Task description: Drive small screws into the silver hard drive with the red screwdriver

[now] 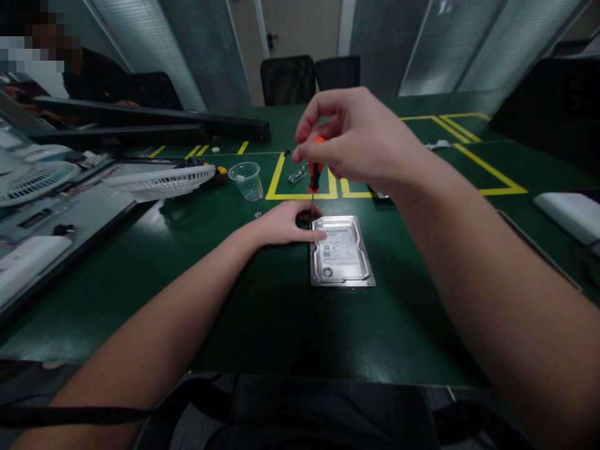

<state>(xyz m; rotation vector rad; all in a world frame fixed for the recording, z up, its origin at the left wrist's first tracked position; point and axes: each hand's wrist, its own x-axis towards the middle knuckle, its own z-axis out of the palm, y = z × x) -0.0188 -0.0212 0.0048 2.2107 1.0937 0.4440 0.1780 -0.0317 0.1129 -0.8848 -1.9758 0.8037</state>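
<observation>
A silver hard drive (344,253) with a white label lies flat on the green table. My left hand (293,224) grips its far left corner, the thumb across the top and the other fingers at the far edge. Above that corner my right hand (340,134) holds an orange and black screwdriver (315,178) upright, fingers closed round the handle's top. The thin shaft points down at the drive's far left corner; I cannot make out whether its tip sits in a screw.
A clear plastic cup (247,181) stands left of the drive, tiny pieces (257,214) near it. White fan grilles (164,181) and a large panel fill the left. Yellow tape (302,197) marks the table (281,325). A person (103,75) sits far left; a white device (569,215) lies right.
</observation>
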